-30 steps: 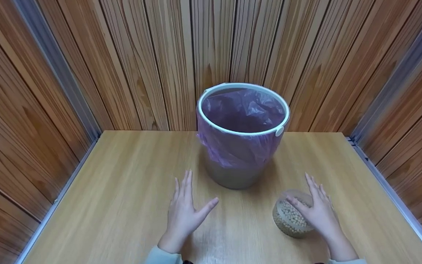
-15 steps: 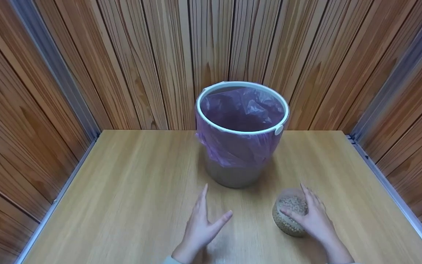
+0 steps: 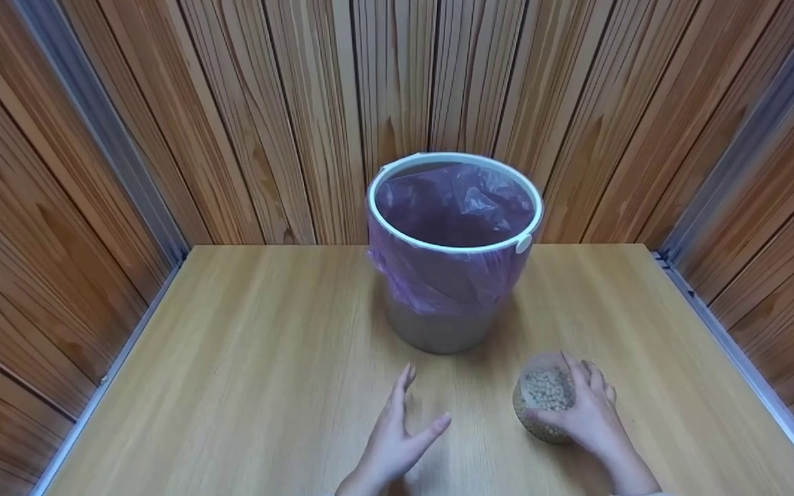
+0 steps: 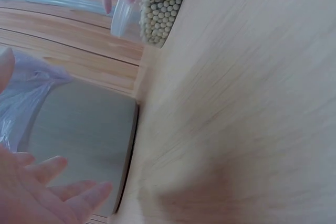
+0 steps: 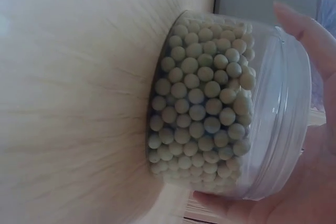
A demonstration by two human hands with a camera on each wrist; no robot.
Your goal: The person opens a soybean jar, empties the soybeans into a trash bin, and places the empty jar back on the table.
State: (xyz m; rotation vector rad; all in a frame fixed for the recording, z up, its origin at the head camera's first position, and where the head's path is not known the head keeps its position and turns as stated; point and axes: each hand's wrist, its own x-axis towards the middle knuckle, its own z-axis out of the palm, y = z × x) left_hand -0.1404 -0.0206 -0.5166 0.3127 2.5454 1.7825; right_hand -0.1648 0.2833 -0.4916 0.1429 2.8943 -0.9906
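My right hand is curled round the right side of a clear plastic jar. Small pale greenish-beige balls fill the lower part of the jar, which stands upright on the table. Seen from the right wrist, the fingers and thumb lie around its ridged upper rim. My left hand is held over the table to the left of the jar, thumb apart from the fingers, holding nothing. In the left wrist view its fingers overlap the grey-brown bin.
Behind the hands stands the bin with a white rim and a purple bag lining it and folded over the outside. Wood-plank walls enclose the light wooden table at the back and both sides, with metal strips along the corners.
My left hand has moved right and nearer the body. My right hand has come down onto the jar, and its fingers have curled round it. The bin has stayed in place.
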